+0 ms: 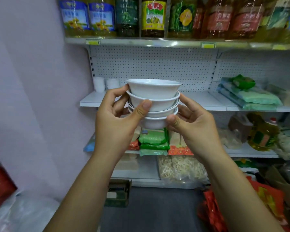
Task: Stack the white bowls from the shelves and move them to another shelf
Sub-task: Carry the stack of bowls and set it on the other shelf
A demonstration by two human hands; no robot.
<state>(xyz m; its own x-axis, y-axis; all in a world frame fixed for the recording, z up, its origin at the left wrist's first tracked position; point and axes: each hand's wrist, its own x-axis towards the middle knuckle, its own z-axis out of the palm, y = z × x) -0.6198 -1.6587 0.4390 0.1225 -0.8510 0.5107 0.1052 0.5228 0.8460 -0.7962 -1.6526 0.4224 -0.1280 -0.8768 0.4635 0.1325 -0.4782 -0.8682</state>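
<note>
A stack of several white bowls (154,97) hangs in the air in front of the middle shelf (206,104). My left hand (117,121) grips the stack from the left, its thumb lying across the front of the lower bowls and its fingers behind. My right hand (192,124) holds the stack from the right, with the thumb at the bottom bowl's foot and the fingers curled round the back. The top bowl sits slightly tilted and wider than those under it.
White cups (105,83) stand at the shelf's back left. Green packets (249,96) lie on the shelf's right part. Oil bottles (154,17) line the top shelf. Packets fill the lower shelves (153,143). A cardboard box (119,193) sits on the floor.
</note>
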